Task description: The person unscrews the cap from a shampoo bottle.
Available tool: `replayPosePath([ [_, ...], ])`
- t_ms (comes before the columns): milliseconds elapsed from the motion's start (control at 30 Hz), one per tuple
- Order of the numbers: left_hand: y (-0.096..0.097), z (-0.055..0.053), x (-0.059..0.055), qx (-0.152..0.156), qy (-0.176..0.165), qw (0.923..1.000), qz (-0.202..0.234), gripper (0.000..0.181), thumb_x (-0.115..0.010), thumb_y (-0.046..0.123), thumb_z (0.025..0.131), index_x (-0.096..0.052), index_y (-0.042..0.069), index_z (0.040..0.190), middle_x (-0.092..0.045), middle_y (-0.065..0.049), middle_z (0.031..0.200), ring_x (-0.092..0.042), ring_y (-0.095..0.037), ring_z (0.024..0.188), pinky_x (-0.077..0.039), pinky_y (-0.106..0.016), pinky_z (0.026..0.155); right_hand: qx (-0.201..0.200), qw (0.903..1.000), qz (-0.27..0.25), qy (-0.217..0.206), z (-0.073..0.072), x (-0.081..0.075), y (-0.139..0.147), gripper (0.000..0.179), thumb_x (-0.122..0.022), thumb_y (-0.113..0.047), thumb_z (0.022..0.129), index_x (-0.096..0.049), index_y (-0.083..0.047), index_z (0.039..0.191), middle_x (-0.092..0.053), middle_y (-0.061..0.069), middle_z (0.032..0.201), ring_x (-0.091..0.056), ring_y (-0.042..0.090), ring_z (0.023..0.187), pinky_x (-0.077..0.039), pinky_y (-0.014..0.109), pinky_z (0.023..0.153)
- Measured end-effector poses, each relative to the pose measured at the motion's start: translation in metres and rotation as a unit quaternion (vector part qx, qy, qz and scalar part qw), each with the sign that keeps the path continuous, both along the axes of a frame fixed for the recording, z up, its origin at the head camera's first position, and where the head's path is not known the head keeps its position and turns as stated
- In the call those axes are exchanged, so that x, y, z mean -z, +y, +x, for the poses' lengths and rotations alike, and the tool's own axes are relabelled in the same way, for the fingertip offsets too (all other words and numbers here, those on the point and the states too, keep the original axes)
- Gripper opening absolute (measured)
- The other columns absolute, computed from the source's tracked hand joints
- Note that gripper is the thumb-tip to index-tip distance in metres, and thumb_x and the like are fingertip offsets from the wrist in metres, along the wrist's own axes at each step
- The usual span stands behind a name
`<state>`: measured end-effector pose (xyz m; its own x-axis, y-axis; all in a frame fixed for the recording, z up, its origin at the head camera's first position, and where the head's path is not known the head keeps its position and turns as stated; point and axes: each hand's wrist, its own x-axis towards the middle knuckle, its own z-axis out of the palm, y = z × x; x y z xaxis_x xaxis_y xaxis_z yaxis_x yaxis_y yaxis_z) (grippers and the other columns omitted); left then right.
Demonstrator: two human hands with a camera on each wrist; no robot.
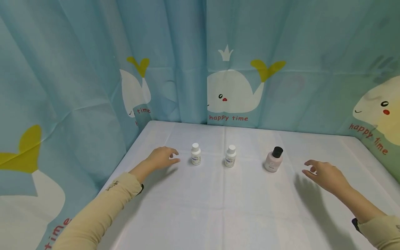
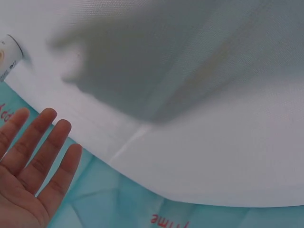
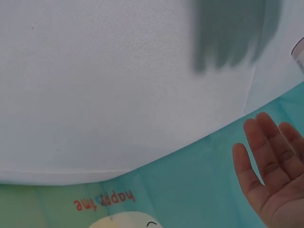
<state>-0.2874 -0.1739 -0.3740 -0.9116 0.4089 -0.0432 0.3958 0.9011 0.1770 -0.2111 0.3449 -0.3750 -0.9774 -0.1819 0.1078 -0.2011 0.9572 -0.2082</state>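
Three small bottles stand upright in a loose row on the table. The left white bottle (image 1: 196, 154) has a white cap and a printed label; a matching white bottle (image 1: 230, 156) stands in the middle. On the right is a pink bottle (image 1: 273, 160) with a black cap. My left hand (image 1: 160, 157) hovers just left of the left white bottle, apart from it, with relaxed fingers and nothing held. To the right of the pink bottle, my right hand (image 1: 326, 174) is held above the cloth, empty too. Both wrist views show spread or extended fingers.
A white cloth (image 1: 200, 208) with fold creases covers the table. Blue curtains (image 1: 187, 52) printed with whales hang close behind it and along its left and right sides. Shadows of both arms fall on the cloth.
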Motion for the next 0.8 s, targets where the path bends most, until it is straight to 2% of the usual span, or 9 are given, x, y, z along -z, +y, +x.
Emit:
replayPosePath([
  [200,0.003,-0.001,0.002,-0.002,0.017,0.9998,0.013,0.036,-0.062,0.034,0.09,-0.067,0.005,0.111,-0.071,-0.011,0.099,-0.066,-0.024,0.088,-0.053,-0.041,0.076,0.001,0.9994,-0.008,0.034,0.005,0.002,-0.007,0.028,-0.066,-0.013,0.085,-0.062,0.009,0.101,-0.067,0.022,0.079,-0.061,0.026,0.059,-0.048,0.04,0.049],
  [433,0.005,0.001,0.004,-0.019,0.03,0.9984,0.045,0.033,-0.062,0.032,0.09,-0.068,0.005,0.109,-0.071,-0.01,0.095,-0.065,-0.024,0.085,-0.053,-0.04,0.075,0.002,0.997,-0.058,0.051,0.012,0.008,-0.025,0.022,-0.064,-0.01,0.085,-0.063,0.009,0.097,-0.068,0.018,0.076,-0.062,0.03,0.066,-0.05,0.043,0.054],
  [800,0.008,0.003,0.0,-0.037,0.039,0.9952,0.082,0.031,-0.062,0.031,0.091,-0.069,0.006,0.108,-0.071,-0.009,0.093,-0.066,-0.024,0.085,-0.053,-0.039,0.075,-0.012,0.9965,-0.047,0.067,0.019,0.013,-0.046,0.021,-0.067,-0.014,0.084,-0.065,0.004,0.095,-0.068,0.013,0.076,-0.062,0.026,0.066,-0.049,0.039,0.052],
])
